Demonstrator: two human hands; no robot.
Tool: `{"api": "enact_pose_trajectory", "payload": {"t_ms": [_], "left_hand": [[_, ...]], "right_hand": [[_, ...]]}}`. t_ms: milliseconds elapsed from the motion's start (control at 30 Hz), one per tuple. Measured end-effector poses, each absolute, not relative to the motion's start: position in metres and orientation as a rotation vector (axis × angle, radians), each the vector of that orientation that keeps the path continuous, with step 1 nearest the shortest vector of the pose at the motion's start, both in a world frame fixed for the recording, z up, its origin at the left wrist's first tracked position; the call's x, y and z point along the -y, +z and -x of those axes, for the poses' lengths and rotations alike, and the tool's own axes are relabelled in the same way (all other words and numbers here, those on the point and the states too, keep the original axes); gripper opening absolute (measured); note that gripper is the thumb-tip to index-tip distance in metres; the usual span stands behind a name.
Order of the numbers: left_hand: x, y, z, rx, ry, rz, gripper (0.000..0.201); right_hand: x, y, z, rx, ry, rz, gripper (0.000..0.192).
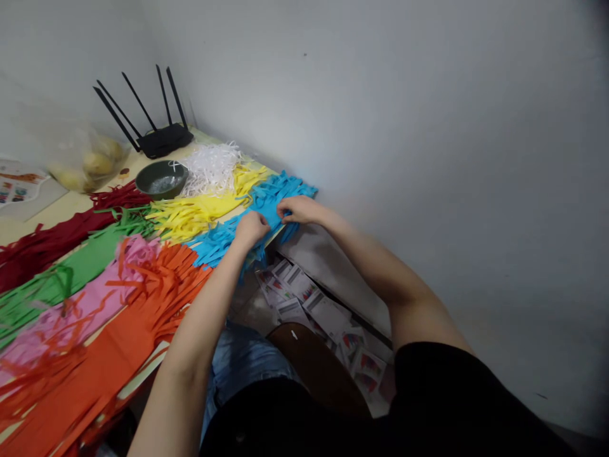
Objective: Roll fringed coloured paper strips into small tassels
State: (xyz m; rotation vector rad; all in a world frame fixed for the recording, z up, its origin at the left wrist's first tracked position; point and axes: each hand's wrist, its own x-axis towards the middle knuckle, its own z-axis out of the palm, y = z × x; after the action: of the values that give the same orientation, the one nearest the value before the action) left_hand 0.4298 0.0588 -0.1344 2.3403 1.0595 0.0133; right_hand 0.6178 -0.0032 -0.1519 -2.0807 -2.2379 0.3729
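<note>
Here your left hand point(250, 227) and right hand point(295, 209) both pinch the blue paper strips point(266, 203) at the table's point(71, 204) corner; they look light, limp and easily torn, so grip near the uncut edge.

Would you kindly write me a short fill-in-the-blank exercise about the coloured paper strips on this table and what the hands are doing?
1. Both the left hand and the right hand rest on the ____ strips.
2. The router has ____ antennas.
3. The green bowl sits beside the ____ shreds.
4. Nearest the camera lie the ____ strips.

Missing words: blue; five; white; orange
</note>
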Motion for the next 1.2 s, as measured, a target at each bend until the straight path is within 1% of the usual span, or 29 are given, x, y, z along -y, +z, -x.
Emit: {"api": "enact_pose_trajectory", "payload": {"t_ms": [167,333,900,967,1100,1200], "left_hand": [[-0.0535,-0.1377,-0.4332,-1.082,0.032,-2.376,0.025],[-0.0517,-0.1389,-0.4354,-1.114,0.029,-2.377,0.021],[-0.0568,-0.1339,-0.4358,-1.150,0.004,-2.338,0.026],[-0.0563,-0.1334,-0.4356,-1.156,0.013,-2.337,0.027],[-0.0581,-0.1326,-0.4356,-1.166,0.013,-2.325,0.026],[-0.0604,-0.1325,-0.4358,-1.175,0.006,-2.308,0.025]], "right_hand": [[0.0035,-0.1503,-0.6173,2.232,0.373,2.088,0.009],[0.0037,-0.1503,-0.6177,2.234,0.376,2.081,0.009],[0.0046,-0.1523,-0.6204,2.221,0.396,2.025,0.008],[0.0054,-0.1529,-0.6204,2.207,0.407,2.022,0.011],[0.0079,-0.1538,-0.6218,2.163,0.436,1.996,0.025],[0.0100,-0.1529,-0.6225,2.115,0.442,1.970,0.027]]}}
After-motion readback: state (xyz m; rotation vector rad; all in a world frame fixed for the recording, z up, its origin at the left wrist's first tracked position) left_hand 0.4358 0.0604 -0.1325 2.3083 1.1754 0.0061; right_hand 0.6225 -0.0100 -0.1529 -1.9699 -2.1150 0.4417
